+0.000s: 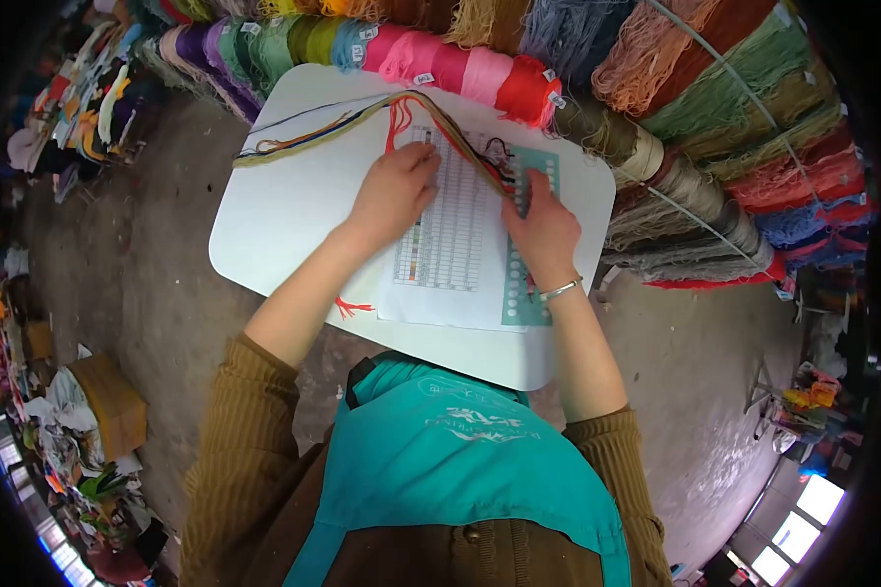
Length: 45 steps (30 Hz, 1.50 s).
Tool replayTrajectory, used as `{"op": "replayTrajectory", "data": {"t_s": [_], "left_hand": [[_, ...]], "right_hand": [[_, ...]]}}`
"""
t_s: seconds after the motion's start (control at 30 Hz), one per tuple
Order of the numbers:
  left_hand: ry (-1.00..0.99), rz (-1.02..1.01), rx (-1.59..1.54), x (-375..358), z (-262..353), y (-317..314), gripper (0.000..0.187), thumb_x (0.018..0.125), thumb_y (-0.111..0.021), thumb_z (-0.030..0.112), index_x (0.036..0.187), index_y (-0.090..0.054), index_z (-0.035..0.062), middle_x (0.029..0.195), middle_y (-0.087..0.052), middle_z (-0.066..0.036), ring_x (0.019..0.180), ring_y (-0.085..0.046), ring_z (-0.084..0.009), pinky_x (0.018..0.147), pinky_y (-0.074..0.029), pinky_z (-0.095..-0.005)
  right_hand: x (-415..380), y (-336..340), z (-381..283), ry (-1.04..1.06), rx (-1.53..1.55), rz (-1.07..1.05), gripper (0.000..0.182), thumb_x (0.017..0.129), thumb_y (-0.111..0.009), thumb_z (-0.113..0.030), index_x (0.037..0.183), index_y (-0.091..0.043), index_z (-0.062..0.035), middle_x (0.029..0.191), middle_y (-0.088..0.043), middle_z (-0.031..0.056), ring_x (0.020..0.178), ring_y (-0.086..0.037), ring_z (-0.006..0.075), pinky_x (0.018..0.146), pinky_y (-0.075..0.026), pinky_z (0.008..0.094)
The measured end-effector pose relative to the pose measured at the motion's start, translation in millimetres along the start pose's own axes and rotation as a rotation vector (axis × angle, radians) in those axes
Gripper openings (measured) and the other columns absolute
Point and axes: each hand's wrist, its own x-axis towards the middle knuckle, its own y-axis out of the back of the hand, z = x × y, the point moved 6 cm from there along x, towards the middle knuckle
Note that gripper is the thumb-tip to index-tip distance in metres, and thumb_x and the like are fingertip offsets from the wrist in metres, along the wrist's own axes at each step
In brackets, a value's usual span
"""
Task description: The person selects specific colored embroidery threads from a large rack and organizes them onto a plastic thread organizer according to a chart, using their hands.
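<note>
My left hand (394,191) is closed, fingers curled, over the left side of a printed chart sheet (450,245). Red yarn (397,122) runs into its fingers, and a red tail (352,308) lies below my forearm. On the right, my right hand (546,235) grips a green card with rows of holes (527,308), its thumb at the card's left edge. A bundle of olive, red and dark yarn strands (362,115) arches across the table's far side and ends at the card near my right thumb. My right palm hides the card's middle.
The sheet and card lie on a white table with rounded corners (284,215). Tagged yarn skeins in many colours (440,64) hang along its far edge and right side (685,235). More yarn hangs at far left (98,108); a cardboard box (108,406) stands on the floor.
</note>
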Motion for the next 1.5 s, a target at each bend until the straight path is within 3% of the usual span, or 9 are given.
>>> {"op": "replayTrajectory", "data": {"t_s": [0.07, 0.43, 0.7, 0.9, 1.13, 1.2, 1.3, 1.37, 1.5], "left_hand": [[-0.083, 0.145, 0.212, -12.7, 14.6, 3.5, 0.043, 0.086, -0.065, 0.015, 0.127, -0.058, 0.0024, 0.137, -0.054, -0.014, 0.128, -0.051, -0.0313, 0.106, -0.042, -0.0441], [0.015, 0.079, 0.243, -51.1, -13.4, 33.2, 0.043, 0.086, -0.064, 0.016, 0.127, -0.059, 0.0042, 0.138, -0.054, -0.012, 0.131, -0.049, -0.0279, 0.11, -0.038, -0.0468], [0.097, 0.106, 0.347, -37.4, 7.5, 29.4, 0.038, 0.087, -0.066, 0.022, 0.124, -0.062, 0.0135, 0.125, -0.058, -0.017, 0.121, -0.053, -0.0379, 0.097, -0.046, -0.0495], [0.157, 0.117, 0.406, -34.9, 19.4, 21.4, 0.039, 0.088, -0.066, 0.024, 0.127, -0.061, 0.0217, 0.13, -0.055, -0.016, 0.125, -0.049, -0.0416, 0.101, -0.042, -0.0523], [0.138, 0.158, 0.351, -33.9, 4.1, 18.9, 0.044, 0.086, -0.063, 0.018, 0.13, -0.059, 0.0206, 0.136, -0.051, -0.016, 0.133, -0.041, -0.0437, 0.108, -0.034, -0.0594], [0.132, 0.194, 0.335, -31.8, 0.3, 20.7, 0.044, 0.086, -0.062, 0.017, 0.129, -0.06, 0.0191, 0.135, -0.051, -0.016, 0.134, -0.04, -0.0421, 0.109, -0.031, -0.0597], [0.112, 0.231, 0.273, -32.0, 0.8, 24.3, 0.04, 0.087, -0.06, 0.013, 0.127, -0.062, 0.0143, 0.135, -0.051, -0.018, 0.134, -0.04, -0.0412, 0.111, -0.03, -0.0587], [0.107, 0.204, 0.244, -31.5, 4.2, 28.0, 0.038, 0.089, -0.058, 0.011, 0.127, -0.061, 0.0097, 0.135, -0.05, -0.021, 0.134, -0.04, -0.0419, 0.112, -0.03, -0.0574], [0.1, 0.179, 0.237, -30.1, 9.7, 30.9, 0.037, 0.091, -0.058, 0.012, 0.127, -0.061, 0.0067, 0.136, -0.05, -0.022, 0.134, -0.041, -0.0412, 0.113, -0.03, -0.0559]], "right_hand": [[1.4, 0.0, -0.2, -0.035, -0.043, -0.05, 0.05, 0.085, -0.065, -0.037, 0.128, -0.054, -0.0139, 0.086, -0.07, 0.0135, 0.072, -0.069, 0.0345, 0.062, -0.055, 0.0459], [5.1, -0.5, 7.3, -0.092, -0.05, -0.016, 0.044, 0.086, -0.064, -0.035, 0.125, -0.058, -0.0155, 0.084, -0.071, 0.0126, 0.071, -0.069, 0.0339, 0.062, -0.055, 0.0449], [3.3, 2.6, 1.2, -0.041, -0.059, 0.064, 0.039, 0.087, -0.062, -0.033, 0.121, -0.06, -0.0141, 0.084, -0.07, 0.0117, 0.069, -0.069, 0.0322, 0.059, -0.054, 0.0431], [2.3, -0.7, 1.3, -0.067, -0.073, 0.068, 0.038, 0.088, -0.062, -0.034, 0.122, -0.06, -0.0182, 0.085, -0.071, 0.011, 0.072, -0.069, 0.0336, 0.062, -0.054, 0.0441], [-0.8, -0.3, -4.5, -0.084, -0.036, -0.015, 0.039, 0.088, -0.062, -0.033, 0.124, -0.059, -0.0167, 0.085, -0.07, 0.015, 0.076, -0.068, 0.0369, 0.066, -0.053, 0.0482], [-2.7, -2.8, -8.5, -0.071, 0.019, -0.111, 0.042, 0.088, -0.061, -0.031, 0.124, -0.056, -0.0105, 0.099, -0.07, 0.0153, 0.082, -0.069, 0.0348, 0.069, -0.055, 0.0478], [6.4, 7.4, -4.9, -0.094, 0.193, -0.07, 0.036, 0.087, -0.062, -0.029, 0.118, -0.06, -0.0098, 0.092, -0.071, 0.0154, 0.081, -0.069, 0.0345, 0.068, -0.055, 0.0452], [17.5, 14.7, 4.0, -0.162, 0.57, -0.104, 0.029, 0.086, -0.066, -0.024, 0.111, -0.064, -0.0101, 0.085, -0.07, 0.0152, 0.079, -0.069, 0.0339, 0.068, -0.054, 0.0416], [77.2, 87.7, 31.5, -0.071, 0.704, 0.282, 0.014, 0.087, -0.067, -0.015, 0.097, -0.069, -0.0041, 0.081, -0.07, 0.0112, 0.073, -0.065, 0.0179, 0.069, -0.052, 0.0313]]}}
